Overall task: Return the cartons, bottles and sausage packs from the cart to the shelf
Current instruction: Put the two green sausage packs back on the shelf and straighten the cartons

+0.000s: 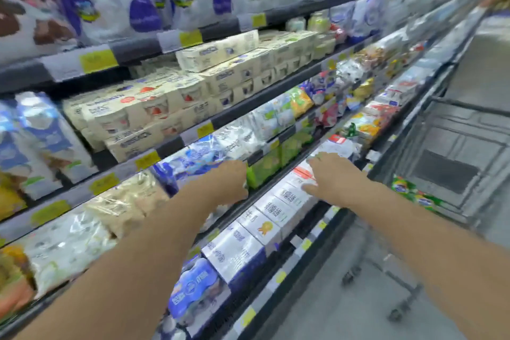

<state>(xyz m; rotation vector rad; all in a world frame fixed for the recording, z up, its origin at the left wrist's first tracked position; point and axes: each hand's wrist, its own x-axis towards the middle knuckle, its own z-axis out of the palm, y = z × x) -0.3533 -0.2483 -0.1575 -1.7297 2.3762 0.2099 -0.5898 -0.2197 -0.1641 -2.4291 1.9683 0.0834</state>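
On the lowest shelf (278,279), left of the cart (452,163), white cartons (278,211) lie in a row running far-right. Both hands reach over it: the right hand (332,178) lies spread and flat on a white carton with a red mark (302,174), and the left hand (230,182) rests at the shelf above, its fingers hidden, so I cannot tell its grip. Pushing that carton square against its neighbours, label up, would likely seat it best. A green pack (405,188) waits in the cart.

Packed cartons (278,211) seemingly fill the bottom shelf (303,246) front.
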